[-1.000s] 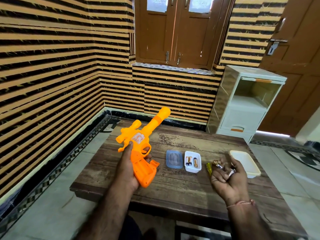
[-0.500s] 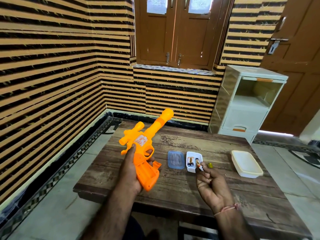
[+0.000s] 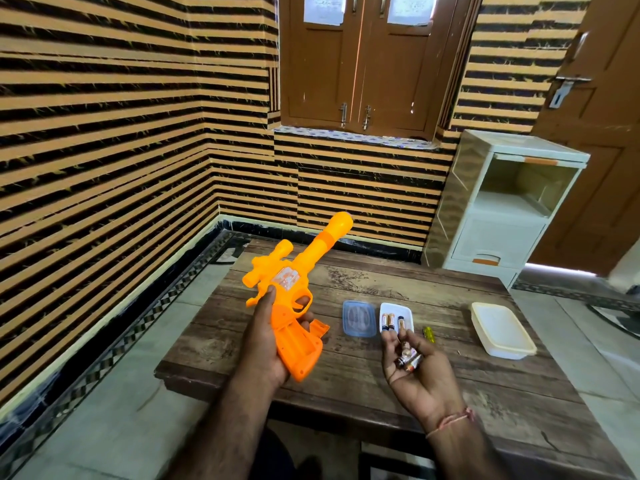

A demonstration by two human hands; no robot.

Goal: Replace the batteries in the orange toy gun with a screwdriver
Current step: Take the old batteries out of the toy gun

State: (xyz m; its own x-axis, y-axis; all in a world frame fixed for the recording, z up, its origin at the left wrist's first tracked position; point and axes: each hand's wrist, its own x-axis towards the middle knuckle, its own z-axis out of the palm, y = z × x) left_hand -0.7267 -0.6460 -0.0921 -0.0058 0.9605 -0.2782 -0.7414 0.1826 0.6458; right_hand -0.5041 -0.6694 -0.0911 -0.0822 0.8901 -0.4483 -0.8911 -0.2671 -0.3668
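Orange toy gun (image 3: 294,303) is gripped by its handle in the left hand (image 3: 266,344) above the wooden table (image 3: 346,375), while the right hand (image 3: 415,372) lies palm-up, fingers (image 3: 389,341) loosely curled, cradling batteries (image 3: 408,358) by a white tray (image 3: 408,311).

A brown wooden table (image 3: 450,386) stands in the corner of a room. On it, near the right side, sits a big white box with its lid on (image 3: 502,330). A see-through blue lid (image 3: 359,318) lies flat on the table too. Behind the table stands a small white cabinet (image 3: 498,206) with an open shelf on top and a drawer with an orange handle below. The walls (image 3: 121,140) have tan and black stripes. A brown window with shut wooden doors (image 3: 360,60) is in the back wall. A brown door (image 3: 595,133) is on the right. The floor (image 3: 114,420) is pale tile
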